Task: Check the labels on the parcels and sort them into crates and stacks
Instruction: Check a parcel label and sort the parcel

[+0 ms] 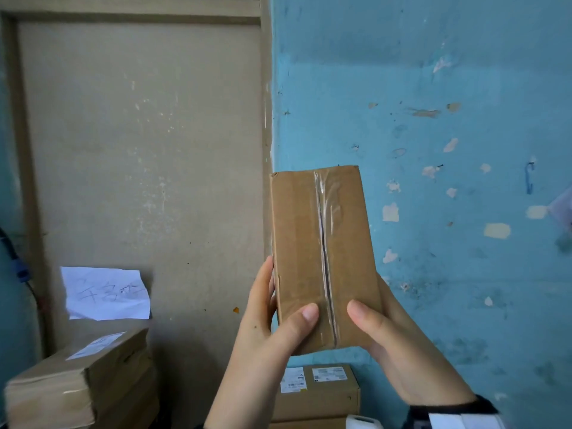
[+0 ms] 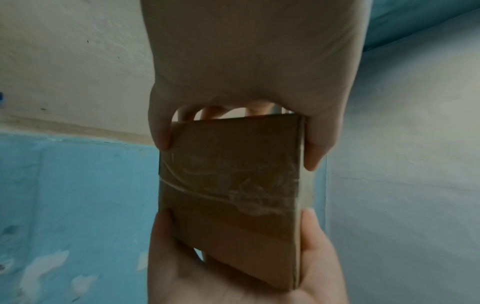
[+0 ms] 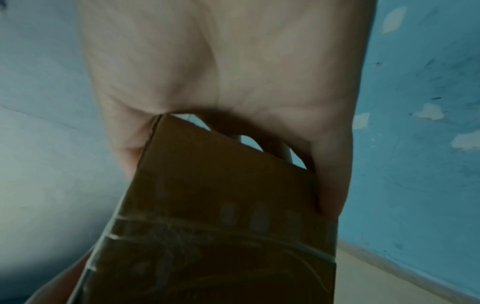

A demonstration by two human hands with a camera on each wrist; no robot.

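Both hands hold a small brown parcel (image 1: pixel 322 258) upright in front of the chest, its taped seam facing the person. The left hand (image 1: pixel 272 320) grips the lower left edge, thumb pressed on the front and fingers curled behind; the right hand (image 1: pixel 390 332) clasps the lower right corner the same way, thumb beside the seam. Below them sits a labelled carton (image 1: pixel 318 394) on another box. Lower left stands a stack of flat cartons (image 1: pixel 77 379), a handwritten sheet (image 1: pixel 105 292) propped behind it against a beige door (image 1: pixel 139 134), beside a chipped blue wall (image 1: pixel 433 88)
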